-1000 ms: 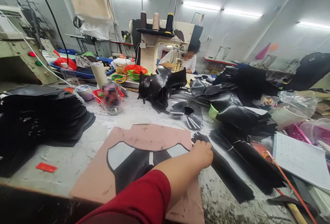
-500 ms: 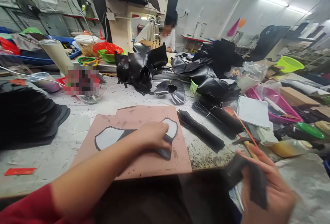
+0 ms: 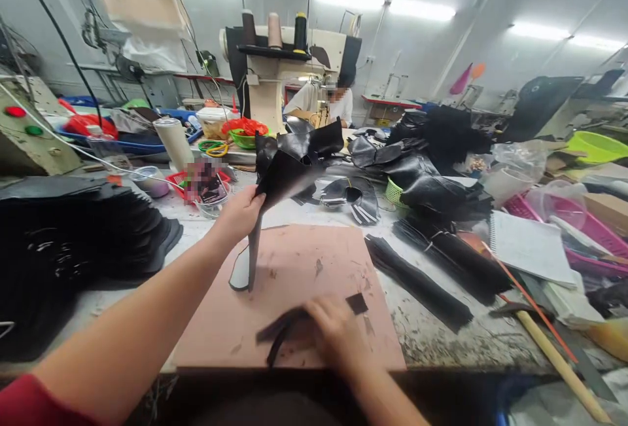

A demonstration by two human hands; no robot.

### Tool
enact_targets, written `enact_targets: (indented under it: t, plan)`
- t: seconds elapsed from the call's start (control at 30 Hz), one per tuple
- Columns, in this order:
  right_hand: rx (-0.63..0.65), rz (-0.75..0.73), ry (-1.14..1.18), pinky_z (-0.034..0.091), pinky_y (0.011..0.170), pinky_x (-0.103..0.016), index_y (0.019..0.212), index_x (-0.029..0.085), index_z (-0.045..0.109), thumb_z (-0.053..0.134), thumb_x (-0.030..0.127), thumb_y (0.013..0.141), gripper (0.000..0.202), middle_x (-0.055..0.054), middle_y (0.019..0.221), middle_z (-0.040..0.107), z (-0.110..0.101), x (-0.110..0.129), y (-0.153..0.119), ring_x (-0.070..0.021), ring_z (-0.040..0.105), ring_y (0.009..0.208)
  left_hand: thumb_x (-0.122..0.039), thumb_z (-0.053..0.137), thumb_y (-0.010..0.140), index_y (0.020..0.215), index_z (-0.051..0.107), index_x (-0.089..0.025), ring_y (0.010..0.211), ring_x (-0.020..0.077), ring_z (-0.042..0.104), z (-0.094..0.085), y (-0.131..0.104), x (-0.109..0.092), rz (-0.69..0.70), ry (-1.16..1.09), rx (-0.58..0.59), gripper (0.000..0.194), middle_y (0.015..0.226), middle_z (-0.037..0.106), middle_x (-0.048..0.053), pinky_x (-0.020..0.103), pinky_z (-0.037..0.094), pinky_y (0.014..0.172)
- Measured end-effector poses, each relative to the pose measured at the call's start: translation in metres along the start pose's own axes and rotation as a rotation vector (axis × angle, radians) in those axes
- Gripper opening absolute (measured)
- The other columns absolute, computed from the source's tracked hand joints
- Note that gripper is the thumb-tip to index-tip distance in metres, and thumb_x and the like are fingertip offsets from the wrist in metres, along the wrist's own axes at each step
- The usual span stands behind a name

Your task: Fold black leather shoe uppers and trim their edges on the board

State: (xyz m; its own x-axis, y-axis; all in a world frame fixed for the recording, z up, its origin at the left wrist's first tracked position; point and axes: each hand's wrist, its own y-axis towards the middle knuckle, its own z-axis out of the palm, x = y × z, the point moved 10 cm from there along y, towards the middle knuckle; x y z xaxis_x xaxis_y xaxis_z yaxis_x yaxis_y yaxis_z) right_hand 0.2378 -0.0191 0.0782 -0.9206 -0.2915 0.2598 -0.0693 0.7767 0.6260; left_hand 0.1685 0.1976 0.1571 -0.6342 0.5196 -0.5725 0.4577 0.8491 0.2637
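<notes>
My left hand (image 3: 240, 213) pinches a black leather piece (image 3: 282, 174) and holds it up above the left part of the pink board (image 3: 324, 249). Part of the piece hangs down, with a white-faced, dark-edged end (image 3: 240, 270) near the board. My right hand (image 3: 336, 328), blurred, is closed over dark strips (image 3: 284, 328) low on the board. One strip end (image 3: 357, 303) sticks out to the right of the fingers, and a curled strip end shows on their left.
Stacked black pieces (image 3: 73, 236) fill the left side. Right of the board lie black strip bundles (image 3: 422, 282), a notebook (image 3: 530, 246) and a wooden-handled hammer (image 3: 559, 360). Behind stand leather parts (image 3: 417, 167) and a sewing machine (image 3: 265, 86). A person (image 3: 341, 105) sits beyond.
My left hand has lifted the black piece off the board, up and to the left. The right hand has come from the right, beyond the board's edge, onto the board with the strips. The view has shifted.
</notes>
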Motion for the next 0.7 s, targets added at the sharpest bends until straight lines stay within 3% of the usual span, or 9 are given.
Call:
enact_targets:
  t: [0.07, 0.13, 0.23, 0.37, 0.43, 0.53, 0.63, 0.7]
  plan:
    - [0.096, 0.070, 0.070, 0.049, 0.060, -0.033, 0.094, 0.015, 0.058, 0.041, 0.003, 0.067, 0.034, -0.008, 0.075, 0.061, 0.022, 0.002, -0.012, -0.0203, 0.054, 0.069, -0.034, 0.032, 0.082, 0.090, 0.053, -0.017, 0.074, 0.0179, 0.051, -0.012, 0.001, 0.003, 0.005, -0.177, -0.072, 0.028, 0.079, 0.057, 0.002, 0.028, 0.039, 0.068]
    - [0.080, 0.135, 0.113, 0.051, 0.064, -0.034, 0.096, 0.013, 0.058, 0.042, 0.005, 0.065, 0.035, -0.010, 0.082, 0.060, 0.024, -0.001, -0.022, -0.0209, 0.055, 0.074, -0.034, 0.040, 0.079, 0.089, 0.055, -0.017, 0.074, 0.0166, 0.050, -0.013, 0.000, -0.001, 0.021, -0.476, -0.107, 0.025, 0.077, 0.057, 0.000, 0.027, 0.039, 0.068]
    - [-0.002, 0.172, 0.108, 0.051, 0.061, -0.028, 0.093, 0.015, 0.059, 0.041, 0.005, 0.068, 0.032, -0.011, 0.084, 0.057, 0.013, -0.008, -0.030, -0.0187, 0.057, 0.074, -0.034, 0.051, 0.073, 0.083, 0.057, -0.017, 0.073, 0.0155, 0.051, 0.007, -0.003, -0.017, 0.009, -0.894, -0.071, 0.020, 0.073, 0.057, -0.002, 0.026, 0.039, 0.070]
    - [-0.072, 0.246, 0.178, 0.049, 0.059, -0.028, 0.091, 0.019, 0.061, 0.049, 0.013, 0.076, 0.021, -0.007, 0.078, 0.057, 0.002, -0.015, -0.030, -0.0177, 0.056, 0.069, -0.032, 0.059, 0.070, 0.085, 0.060, -0.018, 0.081, 0.0159, 0.054, 0.036, -0.005, -0.052, -0.036, -1.249, 0.016, 0.021, 0.077, 0.062, -0.002, 0.026, 0.040, 0.076]
    - [-0.032, 0.339, 0.403, 0.049, 0.063, -0.030, 0.094, 0.021, 0.062, 0.056, 0.024, 0.076, 0.019, -0.007, 0.079, 0.059, 0.009, -0.020, -0.027, -0.0187, 0.057, 0.071, -0.030, 0.060, 0.070, 0.088, 0.060, -0.019, 0.085, 0.0162, 0.056, 0.044, -0.007, -0.071, -0.047, -1.412, 0.051, 0.020, 0.081, 0.064, -0.002, 0.026, 0.041, 0.078]
    - [-0.009, 0.614, 1.029, 0.049, 0.068, -0.033, 0.100, 0.022, 0.061, 0.057, 0.053, 0.072, 0.042, -0.008, 0.089, 0.063, 0.035, -0.031, -0.020, -0.0203, 0.059, 0.078, -0.026, 0.059, 0.073, 0.091, 0.060, -0.019, 0.085, 0.0168, 0.059, 0.052, -0.008, -0.088, -0.105, -1.604, 0.070, 0.020, 0.082, 0.066, -0.001, 0.028, 0.043, 0.079]
    - [-0.269, 0.972, 1.651, 0.050, 0.067, -0.031, 0.090, 0.023, 0.062, 0.056, 0.070, 0.060, 0.056, -0.006, 0.094, 0.063, 0.054, -0.046, -0.016, -0.0188, 0.060, 0.080, -0.024, 0.049, 0.080, 0.096, 0.058, -0.019, 0.081, 0.0165, 0.062, 0.064, -0.007, -0.081, -0.257, -1.547, 0.021, 0.019, 0.082, 0.067, 0.001, 0.029, 0.046, 0.077]
    - [-0.524, 1.150, 1.857, 0.049, 0.061, -0.025, 0.076, 0.024, 0.061, 0.070, 0.057, 0.055, 0.040, 0.001, 0.077, 0.063, 0.056, -0.057, -0.017, -0.0119, 0.058, 0.067, -0.026, 0.044, 0.084, 0.100, 0.058, -0.018, 0.080, 0.0169, 0.062, 0.079, -0.004, -0.068, -0.364, -1.373, 0.008, 0.022, 0.081, 0.067, 0.002, 0.031, 0.047, 0.076]
